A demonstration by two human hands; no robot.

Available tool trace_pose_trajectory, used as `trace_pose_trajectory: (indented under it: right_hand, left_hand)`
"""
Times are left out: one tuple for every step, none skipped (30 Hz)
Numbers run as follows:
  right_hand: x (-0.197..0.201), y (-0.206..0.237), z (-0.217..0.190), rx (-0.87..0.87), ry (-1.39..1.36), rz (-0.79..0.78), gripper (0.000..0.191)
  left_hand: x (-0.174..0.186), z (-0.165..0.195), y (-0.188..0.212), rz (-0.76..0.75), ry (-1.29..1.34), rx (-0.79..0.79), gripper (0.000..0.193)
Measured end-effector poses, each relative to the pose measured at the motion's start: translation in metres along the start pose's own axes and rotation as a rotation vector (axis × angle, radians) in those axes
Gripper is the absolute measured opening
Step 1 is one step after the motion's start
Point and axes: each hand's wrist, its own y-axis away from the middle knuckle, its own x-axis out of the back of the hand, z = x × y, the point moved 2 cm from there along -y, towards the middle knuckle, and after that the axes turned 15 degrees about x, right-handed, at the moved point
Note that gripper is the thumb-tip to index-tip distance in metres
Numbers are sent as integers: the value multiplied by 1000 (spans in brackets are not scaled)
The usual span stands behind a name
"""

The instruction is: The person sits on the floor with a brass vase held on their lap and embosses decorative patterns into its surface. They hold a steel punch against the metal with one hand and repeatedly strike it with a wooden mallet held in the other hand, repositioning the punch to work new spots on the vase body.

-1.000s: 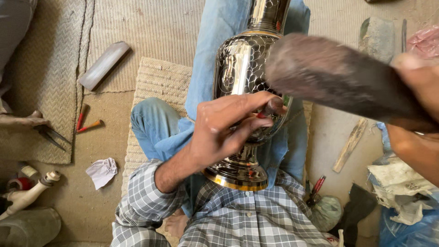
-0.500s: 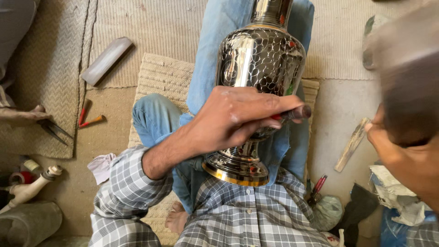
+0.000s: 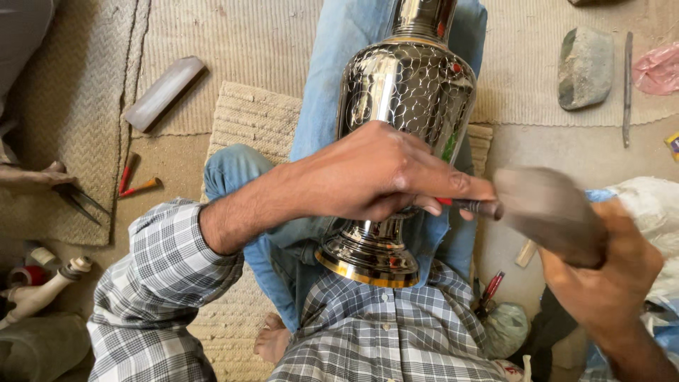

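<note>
A tall shiny engraved metal vase (image 3: 407, 92) lies along my lap, its gold-rimmed foot (image 3: 368, 265) toward my body. My left hand (image 3: 375, 173) rests on the vase's lower body and pinches a small chisel (image 3: 470, 206) with a red band, its tip against the vase's side. My right hand (image 3: 605, 272) grips a dark wooden mallet (image 3: 548, 212), blurred with motion, whose head meets the chisel's end.
On the floor mats lie a flat grey bar (image 3: 164, 92), two red-handled tools (image 3: 134, 180), a grey stone (image 3: 585, 67), a thin metal rod (image 3: 627, 85) and a pink bag (image 3: 658, 67). Another red-handled tool (image 3: 491, 286) lies by my right side. White pipe pieces (image 3: 42, 290) sit at left.
The mallet was raised high at right, then swung down onto the chisel's end. My left hand stayed on the vase holding the chisel; the view shifted slightly.
</note>
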Motion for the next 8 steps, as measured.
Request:
trace_pose_trajectory:
  right_hand:
    - [-4,10,-7,-113,-93,39,34]
    - [-7,16,-8,-152,-100,39,34]
    - [-10,22,-8,-191,-106,40,34]
    - [-14,23,-4,-154,-24,17,42]
    - [-20,24,-1,-114,59,-4,52]
    - [-28,29,-3,-159,-58,69,40]
    - [-36,38,-10,-206,-177,139,31]
    - [-36,44,-12,-207,-177,137,31]
  left_hand:
    - [-2,1,-2,-31,-1,4,54]
    - [-5,1,-3,-62,-2,7,55]
    - [-6,2,-6,-111,-13,21,53]
    - [-6,3,-9,-162,-28,30,52]
    - [-3,4,-11,-201,-35,12,53]
    - [0,6,-12,-239,-42,-4,54]
    - [2,8,-13,-279,-44,-20,55]
    - [2,10,-14,-310,-46,-15,54]
